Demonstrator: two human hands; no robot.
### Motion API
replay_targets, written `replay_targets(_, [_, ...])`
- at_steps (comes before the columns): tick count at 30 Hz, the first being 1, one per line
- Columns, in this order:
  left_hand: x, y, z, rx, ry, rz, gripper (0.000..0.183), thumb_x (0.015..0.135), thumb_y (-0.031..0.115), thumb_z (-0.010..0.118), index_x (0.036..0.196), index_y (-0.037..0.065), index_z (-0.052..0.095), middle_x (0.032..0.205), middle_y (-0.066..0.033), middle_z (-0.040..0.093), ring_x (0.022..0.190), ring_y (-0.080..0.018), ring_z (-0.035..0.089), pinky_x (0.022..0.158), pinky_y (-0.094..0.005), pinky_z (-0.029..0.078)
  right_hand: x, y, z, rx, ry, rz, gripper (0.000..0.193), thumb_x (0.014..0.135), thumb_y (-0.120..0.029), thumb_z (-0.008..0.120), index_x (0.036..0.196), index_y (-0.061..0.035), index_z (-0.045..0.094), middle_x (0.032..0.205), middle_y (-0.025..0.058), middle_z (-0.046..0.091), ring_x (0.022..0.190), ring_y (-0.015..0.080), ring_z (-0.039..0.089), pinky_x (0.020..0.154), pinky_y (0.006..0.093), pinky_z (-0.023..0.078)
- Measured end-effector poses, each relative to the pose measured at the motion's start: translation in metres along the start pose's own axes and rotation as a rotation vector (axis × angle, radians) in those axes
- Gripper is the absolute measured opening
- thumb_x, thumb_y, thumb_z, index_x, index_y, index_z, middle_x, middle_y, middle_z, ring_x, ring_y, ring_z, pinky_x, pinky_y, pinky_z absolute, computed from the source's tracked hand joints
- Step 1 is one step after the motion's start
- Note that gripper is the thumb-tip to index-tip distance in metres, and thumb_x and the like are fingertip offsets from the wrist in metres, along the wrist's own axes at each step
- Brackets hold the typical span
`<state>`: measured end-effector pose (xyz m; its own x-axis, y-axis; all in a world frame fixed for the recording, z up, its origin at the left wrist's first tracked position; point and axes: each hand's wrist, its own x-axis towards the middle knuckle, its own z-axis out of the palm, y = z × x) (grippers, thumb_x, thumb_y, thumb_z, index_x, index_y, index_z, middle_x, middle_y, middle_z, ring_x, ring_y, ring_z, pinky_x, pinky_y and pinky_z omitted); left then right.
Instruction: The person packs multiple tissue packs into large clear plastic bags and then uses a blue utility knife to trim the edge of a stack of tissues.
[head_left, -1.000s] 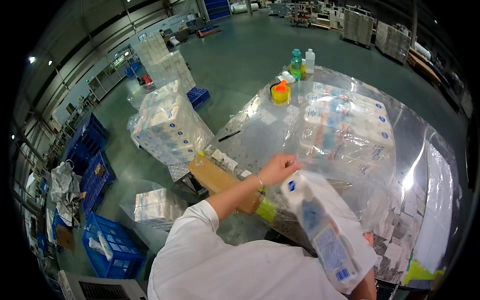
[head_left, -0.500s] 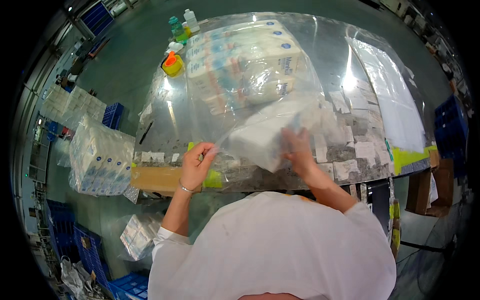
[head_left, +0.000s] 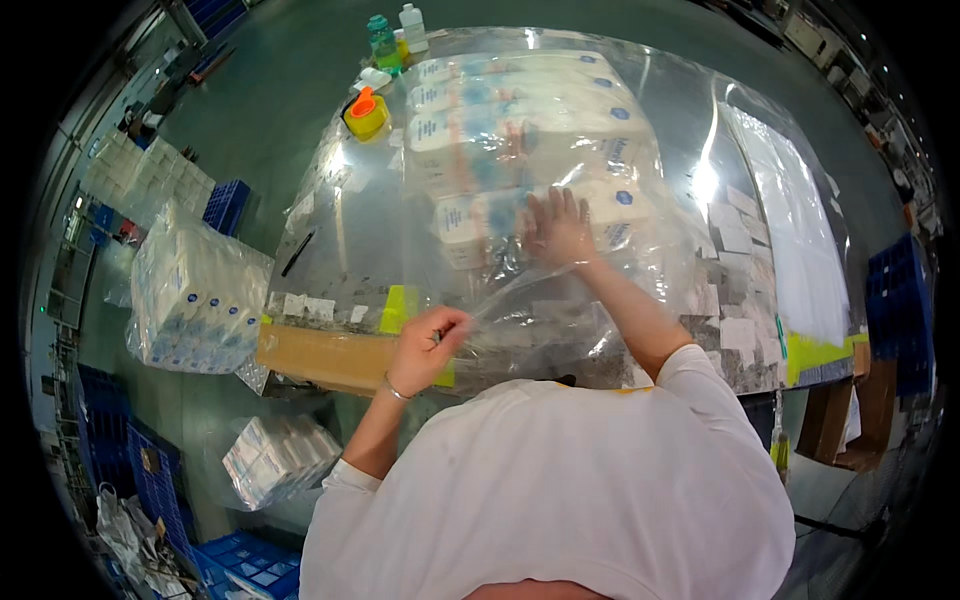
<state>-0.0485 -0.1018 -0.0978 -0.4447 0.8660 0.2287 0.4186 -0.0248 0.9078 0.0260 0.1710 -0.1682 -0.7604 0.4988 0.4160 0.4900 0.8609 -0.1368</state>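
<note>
A large clear plastic bag (head_left: 545,312) lies on the metal table, its mouth toward me. Inside sit several white-and-blue packs of tissue (head_left: 540,120), laid in rows toward the far end. My left hand (head_left: 428,350) is closed on the bag's edge near the front of the table. Reaching into the bag, my right hand (head_left: 558,232) has its fingers spread flat against the nearest tissue pack (head_left: 470,225), which stands close to the row behind it. Plastic film partly veils the packs and my right forearm.
A yellow tape roll with an orange holder (head_left: 366,115) and bottles (head_left: 383,45) stand at the far left. Flat clear bags (head_left: 800,220) lie on the right. A pen (head_left: 297,254) rests left. Bagged packs (head_left: 195,300) stand beyond the left edge; a cardboard box (head_left: 862,415) is lower right.
My right hand has moved away from me into the bag, and the nearest pack now sits farther in, by the others. My left hand has shifted slightly right and nearer, still holding the bag.
</note>
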Motion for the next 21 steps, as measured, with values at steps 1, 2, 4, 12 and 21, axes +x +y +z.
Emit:
replay_targets(1, [0.003,0.001,0.001,0.006,-0.026,0.003,0.008,0.078,0.007,0.059,0.084,0.002,0.060,0.066,-0.0033,0.054,0.059,-0.0100,0.048,0.055,-0.0223,0.039,0.001,-0.001,0.003,-0.027,-0.044,-0.057,0.058,0.075,-0.039,0.054,0.126,-0.0126,0.040,0.131,0.0197,0.032,0.123,0.0383,0.026,0.096,0.0582,0.020])
replay_targets(2, [0.006,0.003,0.001,0.012,-0.056,0.008,0.008,0.077,0.007,0.060,0.084,0.002,0.060,0.067,-0.0045,0.055,0.059,-0.0120,0.048,0.055,-0.0232,0.039,0.002,-0.001,0.006,-0.056,-0.087,-0.110,0.060,0.076,-0.040,0.053,0.127,-0.0131,0.039,0.132,0.0197,0.031,0.125,0.0378,0.023,0.097,0.0605,0.017])
replay_targets(4, [0.013,0.002,0.002,0.056,-0.097,0.014,0.007,0.075,0.007,0.062,0.081,0.003,0.061,0.068,-0.0065,0.056,0.059,-0.0161,0.049,0.055,-0.0252,0.040,0.010,-0.005,0.005,-0.119,-0.168,-0.121,0.062,0.076,-0.041,0.052,0.129,-0.0121,0.036,0.134,0.0187,0.029,0.126,0.0376,0.022,0.096,0.0613,0.017])
replay_targets(12, [0.030,-0.028,-0.007,0.395,-0.179,0.096,0.007,0.072,0.008,0.061,0.077,0.003,0.060,0.072,-0.0100,0.053,0.070,-0.0261,0.051,0.063,-0.0325,0.041,0.017,0.024,0.063,0.189,0.025,0.104,0.066,0.070,-0.034,0.057,0.126,-0.0039,0.038,0.123,0.0236,0.039,0.119,0.0408,0.030,0.098,0.0524,0.022])
replay_targets(21, [0.020,-0.076,-0.017,0.639,-0.191,0.098,0.007,0.070,0.009,0.061,0.074,0.005,0.058,0.078,-0.0111,0.055,0.079,-0.0304,0.050,0.072,-0.0380,0.039,-0.201,0.147,-0.047,0.226,0.151,0.960,0.049,0.071,-0.021,0.060,0.112,0.0007,0.046,0.099,0.0201,0.053,0.096,0.0356,0.049,0.083,0.0435,0.039])
